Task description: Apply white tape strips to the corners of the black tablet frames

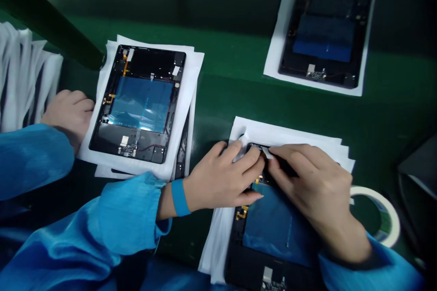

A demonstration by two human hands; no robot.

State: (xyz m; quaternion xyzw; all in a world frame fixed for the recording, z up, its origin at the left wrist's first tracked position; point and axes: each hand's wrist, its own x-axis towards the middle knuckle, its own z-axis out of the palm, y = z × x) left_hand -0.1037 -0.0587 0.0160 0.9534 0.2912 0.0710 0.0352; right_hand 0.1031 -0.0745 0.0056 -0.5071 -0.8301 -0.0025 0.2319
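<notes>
An opened black tablet (239, 250) with a blue film-covered battery (273, 223) lies on stacked white sheets in front of me. My left hand (221, 177), with a blue wristband (180, 197), rests over the tablet's upper left corner, fingers spread and bent at that edge. From the right, my right hand (314, 186) pinches a small white strip (268, 153) between thumb and index finger, at the tablet's top edge beside my left fingertips.
Another opened tablet (139, 104) on white sheets lies left, beside a co-worker's hand (70, 111). A third tablet (324, 36) sits back right. White sheets (27, 77) stand far left. A tape roll (392, 213) lies right. A green post slants across the upper left.
</notes>
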